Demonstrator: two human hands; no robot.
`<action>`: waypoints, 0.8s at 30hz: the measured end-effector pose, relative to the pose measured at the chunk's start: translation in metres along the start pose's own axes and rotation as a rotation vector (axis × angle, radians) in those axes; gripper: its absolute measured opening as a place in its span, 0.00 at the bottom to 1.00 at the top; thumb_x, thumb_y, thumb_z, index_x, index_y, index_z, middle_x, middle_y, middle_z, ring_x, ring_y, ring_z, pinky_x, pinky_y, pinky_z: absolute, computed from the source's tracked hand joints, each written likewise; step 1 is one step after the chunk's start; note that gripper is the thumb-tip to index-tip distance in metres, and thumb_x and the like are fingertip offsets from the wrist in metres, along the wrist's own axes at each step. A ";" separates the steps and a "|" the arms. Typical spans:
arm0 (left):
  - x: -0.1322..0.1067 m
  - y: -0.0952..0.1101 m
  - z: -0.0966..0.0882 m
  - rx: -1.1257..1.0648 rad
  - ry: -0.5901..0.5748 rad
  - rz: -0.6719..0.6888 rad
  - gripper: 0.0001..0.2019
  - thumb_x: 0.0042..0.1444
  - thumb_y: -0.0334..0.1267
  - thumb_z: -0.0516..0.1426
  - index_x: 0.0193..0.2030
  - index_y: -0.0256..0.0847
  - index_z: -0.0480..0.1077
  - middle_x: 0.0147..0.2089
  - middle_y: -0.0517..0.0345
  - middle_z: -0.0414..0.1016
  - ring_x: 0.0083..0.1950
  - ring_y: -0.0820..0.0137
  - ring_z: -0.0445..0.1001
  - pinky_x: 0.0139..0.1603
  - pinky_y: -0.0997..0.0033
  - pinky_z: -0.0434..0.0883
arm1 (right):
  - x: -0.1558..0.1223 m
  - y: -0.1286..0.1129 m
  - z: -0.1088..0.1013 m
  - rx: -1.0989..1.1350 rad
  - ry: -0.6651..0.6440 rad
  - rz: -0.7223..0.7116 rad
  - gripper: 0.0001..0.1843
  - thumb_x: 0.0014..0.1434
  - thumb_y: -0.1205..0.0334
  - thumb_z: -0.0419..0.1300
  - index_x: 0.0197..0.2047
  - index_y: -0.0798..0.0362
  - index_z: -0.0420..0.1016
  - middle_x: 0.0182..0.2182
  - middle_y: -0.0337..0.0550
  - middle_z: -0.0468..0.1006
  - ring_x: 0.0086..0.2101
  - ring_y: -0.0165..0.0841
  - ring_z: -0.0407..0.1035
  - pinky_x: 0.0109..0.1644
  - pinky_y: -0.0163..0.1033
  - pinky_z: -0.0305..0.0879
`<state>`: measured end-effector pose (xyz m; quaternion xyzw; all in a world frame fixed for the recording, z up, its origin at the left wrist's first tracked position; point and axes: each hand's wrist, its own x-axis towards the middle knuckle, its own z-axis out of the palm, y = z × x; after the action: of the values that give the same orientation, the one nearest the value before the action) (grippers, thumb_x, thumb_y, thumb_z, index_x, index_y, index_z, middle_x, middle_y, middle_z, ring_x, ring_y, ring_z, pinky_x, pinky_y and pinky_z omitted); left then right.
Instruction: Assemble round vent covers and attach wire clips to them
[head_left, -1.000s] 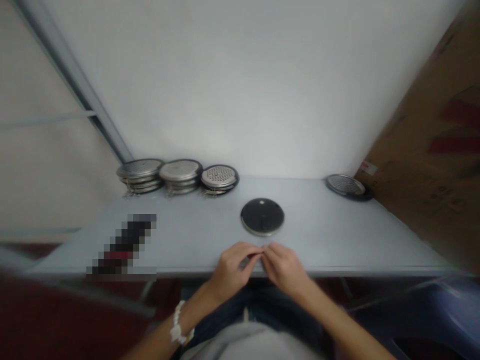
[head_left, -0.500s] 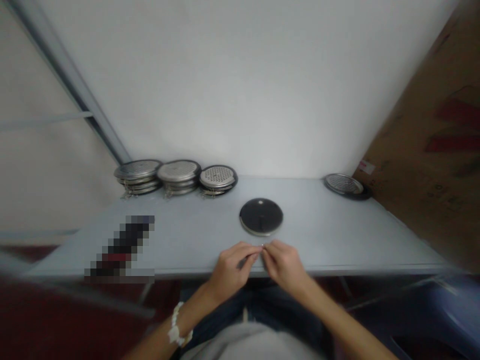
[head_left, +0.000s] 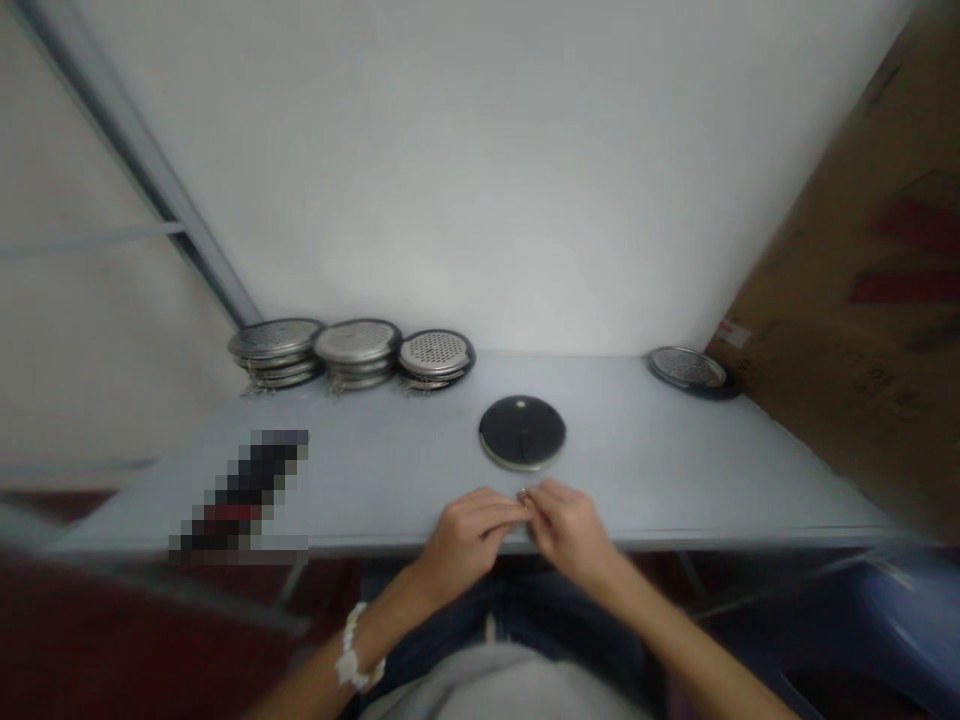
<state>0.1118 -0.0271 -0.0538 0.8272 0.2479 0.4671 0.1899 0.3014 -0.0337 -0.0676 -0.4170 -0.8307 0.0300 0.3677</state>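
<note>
My left hand (head_left: 474, 532) and my right hand (head_left: 564, 520) meet above the table's front edge, their fingertips pinched together. A tiny shiny metal piece (head_left: 524, 494) shows at the fingertips; it is too small and blurred for me to tell its kind. Both hands are closed around it, and the fingers hide most of it. Just beyond them a round black disc with a metallic rim (head_left: 523, 433) lies flat on the table, apart from my hands.
Three stacks of round perforated metal discs (head_left: 276, 340), (head_left: 358, 343), (head_left: 435, 353) stand along the wall at the back left. Another perforated disc (head_left: 690, 370) lies at the back right, beside a cardboard box (head_left: 847, 400). A dark pixelated item (head_left: 251, 490) is on the grey table (head_left: 637, 480) at left.
The fingers of my left hand have shifted slightly, now stretching further across towards my right hand. A bit more of the shiny piece shows. The discs have not moved.
</note>
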 end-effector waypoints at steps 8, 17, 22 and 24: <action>-0.001 -0.001 0.000 0.013 -0.005 -0.020 0.14 0.63 0.23 0.57 0.45 0.43 0.81 0.41 0.54 0.85 0.43 0.66 0.82 0.48 0.66 0.80 | 0.000 0.000 -0.001 -0.002 0.004 -0.026 0.14 0.68 0.70 0.50 0.33 0.53 0.73 0.27 0.43 0.73 0.27 0.33 0.68 0.32 0.36 0.64; -0.002 -0.003 0.000 0.024 0.039 -0.010 0.15 0.63 0.22 0.57 0.45 0.44 0.81 0.41 0.54 0.85 0.43 0.66 0.83 0.48 0.66 0.81 | -0.001 0.001 0.001 -0.021 0.016 -0.060 0.15 0.69 0.70 0.50 0.34 0.54 0.74 0.27 0.44 0.74 0.27 0.33 0.68 0.33 0.36 0.65; -0.004 -0.002 0.001 0.062 0.078 0.045 0.15 0.63 0.21 0.57 0.47 0.43 0.80 0.42 0.55 0.85 0.44 0.68 0.83 0.50 0.67 0.80 | 0.000 -0.001 0.000 0.008 0.039 -0.045 0.16 0.69 0.69 0.49 0.33 0.54 0.74 0.26 0.43 0.73 0.26 0.33 0.67 0.31 0.36 0.64; -0.005 -0.002 0.002 0.079 0.079 0.073 0.16 0.64 0.22 0.55 0.48 0.43 0.80 0.43 0.55 0.85 0.45 0.68 0.83 0.51 0.66 0.81 | 0.001 -0.002 -0.001 0.015 0.037 -0.037 0.16 0.69 0.69 0.49 0.32 0.54 0.74 0.26 0.43 0.73 0.26 0.32 0.67 0.31 0.36 0.64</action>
<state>0.1104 -0.0283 -0.0594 0.8235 0.2432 0.4957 0.1301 0.3005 -0.0344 -0.0661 -0.3991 -0.8310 0.0215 0.3868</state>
